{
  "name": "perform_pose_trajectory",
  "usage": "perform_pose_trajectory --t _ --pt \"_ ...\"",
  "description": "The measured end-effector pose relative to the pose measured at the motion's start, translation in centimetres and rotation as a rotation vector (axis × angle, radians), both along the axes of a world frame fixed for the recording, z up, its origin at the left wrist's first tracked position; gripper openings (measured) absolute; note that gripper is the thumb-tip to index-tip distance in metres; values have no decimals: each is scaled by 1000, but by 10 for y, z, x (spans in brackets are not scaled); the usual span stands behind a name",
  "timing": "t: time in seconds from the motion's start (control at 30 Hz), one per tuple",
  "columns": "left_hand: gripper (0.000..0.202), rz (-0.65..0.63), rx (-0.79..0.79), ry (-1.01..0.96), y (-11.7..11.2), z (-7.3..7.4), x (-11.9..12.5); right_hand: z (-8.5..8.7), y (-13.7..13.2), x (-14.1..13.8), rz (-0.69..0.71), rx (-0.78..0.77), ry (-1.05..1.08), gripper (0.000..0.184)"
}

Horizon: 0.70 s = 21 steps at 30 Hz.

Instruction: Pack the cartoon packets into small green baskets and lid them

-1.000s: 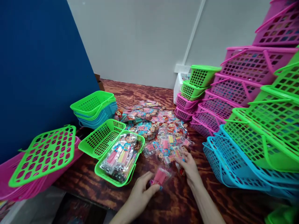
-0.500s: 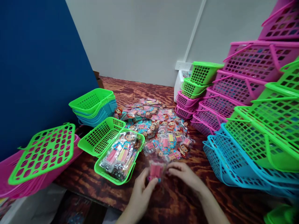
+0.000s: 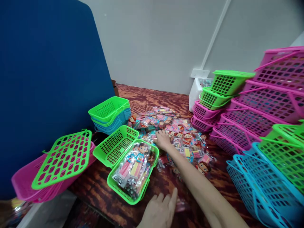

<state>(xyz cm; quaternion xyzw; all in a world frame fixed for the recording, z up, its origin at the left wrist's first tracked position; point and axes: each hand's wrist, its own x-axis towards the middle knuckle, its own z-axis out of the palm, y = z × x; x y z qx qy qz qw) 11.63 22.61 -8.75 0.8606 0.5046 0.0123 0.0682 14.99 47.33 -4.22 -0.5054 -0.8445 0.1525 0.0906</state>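
Observation:
My left hand (image 3: 159, 210) is low at the front of the table with its fingers apart. Just right of its thumb lies a blurred clear packet (image 3: 180, 205) with something pink inside. My right hand (image 3: 163, 140) reaches across to the left side of a heap of clear packets (image 3: 187, 136), fingers bent down among them; whether they grip one is unclear. The packets show cartoon figures and pink or yellow sticks. Left of my hands, an open green basket (image 3: 133, 202) holds several such packets (image 3: 134, 163), its upper ones lying side by side.
An unfilled green basket (image 3: 115, 147) adjoins the filled one. Behind it stand nested green and blue baskets (image 3: 109, 110). A green lattice lid (image 3: 64, 158) rests on pink baskets (image 3: 26, 180) at the left. Tall stacks of pink baskets (image 3: 258, 110) and blue baskets (image 3: 261, 180) line the right side.
My right hand has moved forward and left onto the heap. My left hand has let go of the pink packet, which now lies on the table. The view has shifted left.

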Motion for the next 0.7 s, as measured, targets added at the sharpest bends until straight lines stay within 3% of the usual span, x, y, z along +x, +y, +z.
perform_pose_trajectory --t 0.13,0.23,0.37,0.4,0.47,0.57,0.7 --pt "32 61 -59 -5 -5 -17 -2 -15 -25 47 29 -25 12 41" --pt "27 68 -13 -49 -11 -25 -3 -21 -46 96 -9 -77 71 46" --pt "27 101 42 -89 -18 -27 -3 -19 -43 135 -115 -219 244 12" --pt "28 114 48 -92 -20 -27 -3 -18 -38 135 -137 -253 291 9" --pt "28 134 57 -98 -21 -27 -3 -16 -30 124 -186 -301 388 24" --pt "28 111 66 -100 -20 -31 -4 -17 -26 83 -276 -310 473 42" --pt "29 132 71 -70 -20 -31 -2 -23 -29 20 -387 -242 409 31"
